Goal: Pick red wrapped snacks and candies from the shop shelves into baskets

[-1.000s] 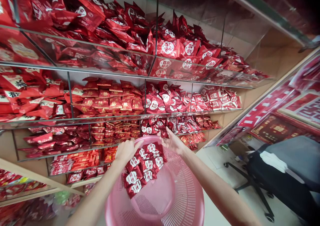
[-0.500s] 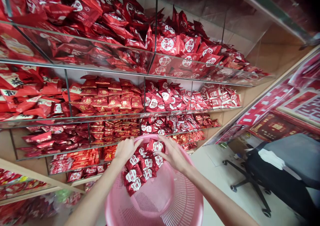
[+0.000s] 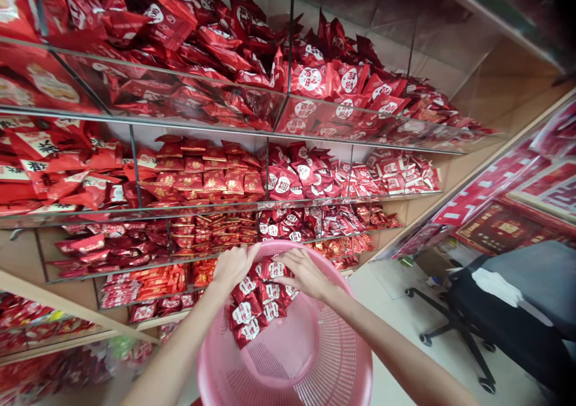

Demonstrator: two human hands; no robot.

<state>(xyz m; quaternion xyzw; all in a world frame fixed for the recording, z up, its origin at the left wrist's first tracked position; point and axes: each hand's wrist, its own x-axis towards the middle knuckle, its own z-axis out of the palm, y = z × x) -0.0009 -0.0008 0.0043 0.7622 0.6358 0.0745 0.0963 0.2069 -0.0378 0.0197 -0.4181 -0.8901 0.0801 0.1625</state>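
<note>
A pink mesh basket (image 3: 315, 358) is held tilted toward the shelves, with several red snack packets (image 3: 254, 310) piled at its far side. My left hand (image 3: 231, 265) grips the basket's far rim, fingers curled over it. My right hand (image 3: 303, 272) reaches into the basket from the right, palm down, with its fingertips closed on a red packet (image 3: 275, 269) at the top of the pile.
Glass shelves (image 3: 270, 130) packed with red packets fill the wall ahead, divided into compartments. A black wheeled office chair (image 3: 499, 310) stands on the pale floor at right. Red boxes and displays line the right wall (image 3: 504, 214).
My right hand came down from the shelf with its palm turned down and now rests on the packets in the basket. The basket and left hand shifted slightly right.
</note>
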